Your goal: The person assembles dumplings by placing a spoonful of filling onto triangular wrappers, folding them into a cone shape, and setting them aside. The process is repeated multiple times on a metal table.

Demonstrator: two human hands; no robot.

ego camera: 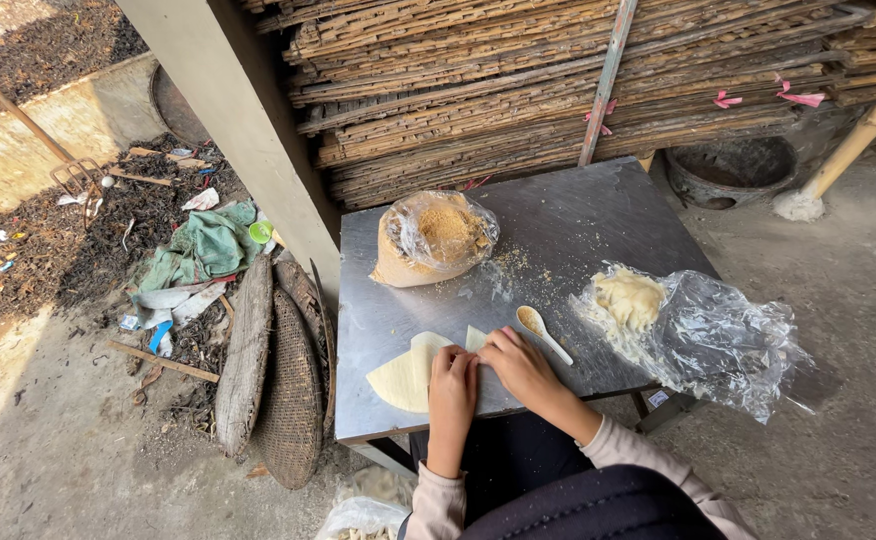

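On a small metal table (568, 225) lie thin pale dough sheets (403, 375) near the front edge. My left hand (452, 378) presses on their right part, fingers bent. My right hand (515, 362) rests beside it, pinching a folded piece of the dough. A white spoon (542, 331) with brown powder in its bowl lies just right of my right hand. At the back of the table stands an open plastic bag of brown powder (433, 237). On the right a crumpled clear plastic bag (718, 335) holds pale dough (628, 297).
Stacked bamboo mats (558, 80) rise behind the table. A concrete post (243, 120) stands at the left. Woven trays (288, 385) lean on the floor beside it, with green cloth (206, 245) and litter. A dark basin (733, 170) sits at the back right.
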